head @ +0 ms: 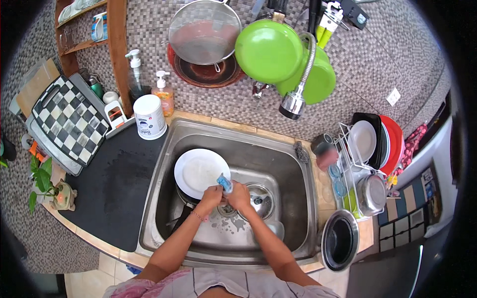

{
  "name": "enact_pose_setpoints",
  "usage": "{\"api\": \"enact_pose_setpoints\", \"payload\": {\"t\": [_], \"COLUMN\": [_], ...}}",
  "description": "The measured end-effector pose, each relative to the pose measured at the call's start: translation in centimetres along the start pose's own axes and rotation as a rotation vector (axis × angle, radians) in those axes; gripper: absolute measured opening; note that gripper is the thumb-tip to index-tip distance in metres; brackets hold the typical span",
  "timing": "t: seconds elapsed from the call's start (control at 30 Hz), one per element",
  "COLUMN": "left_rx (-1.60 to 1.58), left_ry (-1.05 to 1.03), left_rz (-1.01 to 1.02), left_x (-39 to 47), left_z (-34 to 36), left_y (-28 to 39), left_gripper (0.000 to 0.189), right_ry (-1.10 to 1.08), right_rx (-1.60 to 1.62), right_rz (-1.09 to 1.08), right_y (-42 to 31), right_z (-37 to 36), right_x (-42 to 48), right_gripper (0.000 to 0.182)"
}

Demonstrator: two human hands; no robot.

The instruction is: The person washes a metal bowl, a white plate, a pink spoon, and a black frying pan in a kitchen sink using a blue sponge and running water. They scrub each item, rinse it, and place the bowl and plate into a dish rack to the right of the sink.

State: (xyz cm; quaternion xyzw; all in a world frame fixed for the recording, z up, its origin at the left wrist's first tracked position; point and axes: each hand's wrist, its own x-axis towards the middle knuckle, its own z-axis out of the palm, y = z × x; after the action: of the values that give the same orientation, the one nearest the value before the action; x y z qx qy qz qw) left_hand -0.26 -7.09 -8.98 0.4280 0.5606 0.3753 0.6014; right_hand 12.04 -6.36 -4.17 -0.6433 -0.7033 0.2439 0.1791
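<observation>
Both hands meet over the stainless steel sink (294, 193). My right hand (239, 195) is closed around a small blue and clear item (224, 182), perhaps a cloth or plastic; its exact kind cannot be told. Fingers of my left hand (211, 198) are bent close against it, and what they pinch is partly hidden. Just beyond the hands, a white plate (201, 171) rests on a dark pan in the sink's left part. Near the drain (258, 200) lies a shiny metal piece. A clear, roundish item (275, 230) sits on the sink floor beside my right forearm.
The flexible faucet (294, 102) hangs over the back rim. A steel scourer (301, 152) lies at the back right corner. Right of the sink stand a dish rack (354, 167) and a dark-lined pot (340, 240); at left, a white tub (150, 117) and soap bottle (164, 95).
</observation>
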Motion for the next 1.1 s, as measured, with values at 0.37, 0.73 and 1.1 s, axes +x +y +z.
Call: {"api": "enact_pose_setpoints", "payload": {"t": [0.37, 0.73, 1.1], "left_rx": [-0.403, -0.187, -0.147], "left_ry": [-0.391, -0.500, -0.568], "left_rz": [-0.108, -0.083, -0.107], "left_x": [-0.8, -2.8, -3.9], "left_z": [1.8, 2.0, 3.2], "left_y": [-0.3, 2.2, 2.3], "left_gripper": [0.025, 0.018, 0.021], "right_ry": [0.204, 0.120, 0.393], "right_rx": [0.755, 0.973, 0.620], "right_rz": [0.171, -0.018, 0.069], "right_y": [5.7, 6.1, 7.5], "right_z": [-2.1, -0.5, -0.6], "right_x": [-2.7, -1.5, -0.8], "right_gripper": [0.043, 0.050, 0.023]}}
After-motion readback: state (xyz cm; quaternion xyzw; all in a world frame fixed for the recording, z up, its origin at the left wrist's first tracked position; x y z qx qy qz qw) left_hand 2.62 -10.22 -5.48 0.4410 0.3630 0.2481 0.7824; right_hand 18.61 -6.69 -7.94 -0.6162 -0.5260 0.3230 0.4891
